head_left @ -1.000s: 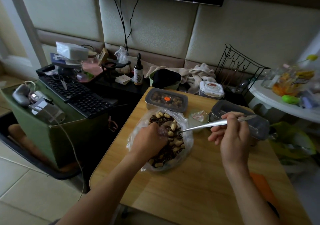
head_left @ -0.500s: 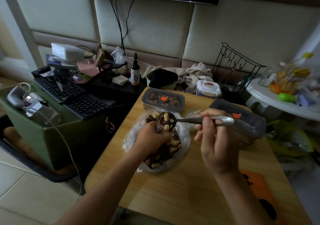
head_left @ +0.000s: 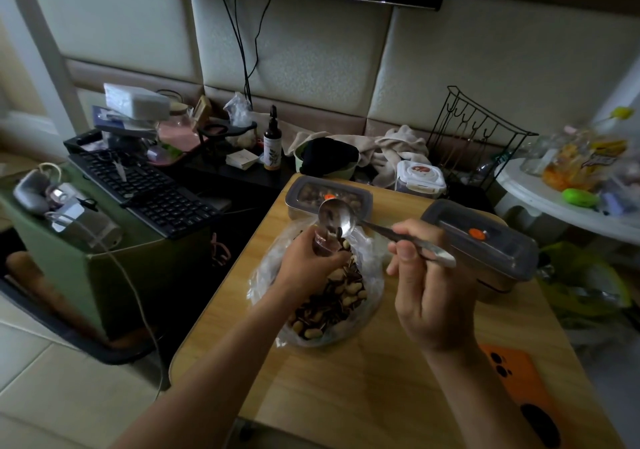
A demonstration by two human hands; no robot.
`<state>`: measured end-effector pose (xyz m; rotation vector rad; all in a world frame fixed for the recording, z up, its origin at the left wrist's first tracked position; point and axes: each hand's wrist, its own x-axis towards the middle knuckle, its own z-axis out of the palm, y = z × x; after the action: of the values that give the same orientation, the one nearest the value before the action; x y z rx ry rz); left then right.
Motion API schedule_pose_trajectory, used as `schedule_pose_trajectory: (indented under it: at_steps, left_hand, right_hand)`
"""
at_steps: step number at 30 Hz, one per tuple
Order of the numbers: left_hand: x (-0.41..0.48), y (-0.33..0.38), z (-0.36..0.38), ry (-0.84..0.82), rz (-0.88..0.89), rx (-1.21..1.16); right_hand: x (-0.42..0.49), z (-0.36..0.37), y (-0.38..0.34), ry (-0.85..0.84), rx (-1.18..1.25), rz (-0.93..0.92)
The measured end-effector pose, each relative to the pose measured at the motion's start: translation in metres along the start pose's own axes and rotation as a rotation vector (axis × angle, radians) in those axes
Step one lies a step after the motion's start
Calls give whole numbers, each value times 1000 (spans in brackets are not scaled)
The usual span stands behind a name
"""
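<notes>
While tipped steeply over a small cup (head_left: 325, 243), emptying a spoon (head_left: 372, 227) of nuts and seeds.

Pinching the spoon's handle in the right hand (head_left: 429, 296), thumb on top and fingers curled beneath; gripping the small cup in the left hand (head_left: 304, 262), fingers wrapped round it, just above the far end of the open bag (head_left: 334, 298) of nuts and seeds on the counter (head_left: 381, 386). Handle slanting from the right hand away and to the left, bowl at the far end, hollow turned toward the camera, touching or just over the cup's rim, hard to tell which. Looks almost emptied, one seed at the lower edge. For a fresh scoop: bag directly below the spoon's bowl and a little nearer the body, so probably a short drop and a pull back, right hand doing it, left only steadying the cup. Two lidded boxes (head_left: 485, 241) beyond, apart from both hands.
</notes>
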<state>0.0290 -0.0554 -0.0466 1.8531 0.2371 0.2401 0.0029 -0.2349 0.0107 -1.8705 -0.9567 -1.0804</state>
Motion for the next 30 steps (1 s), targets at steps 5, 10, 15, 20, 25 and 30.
schedule_pose_trajectory:
  at_steps: [5,10,15,20,25,30]
  left_hand:
    - [1,-1,-1,11,4,-2]
    - [-4,-4,-2,-28,-17,25]
    - [-11,-8,-1,-65,-65,200]
    - [-16,-7,-8,-31,-25,232]
    - [-24,-6,-17,87,-7,109]
    - [-27,-9,-24,127,5,126]
  right_hand:
    - [-1,2,0,15,39,-20]
    - [-3,2,5,-11,68,33]
    - [-3,-3,7,26,175,277]
    - [1,-6,3,119,162,432]
    - [2,-11,11,295,256,842]
    - [-7,-8,17,271,368,1074]
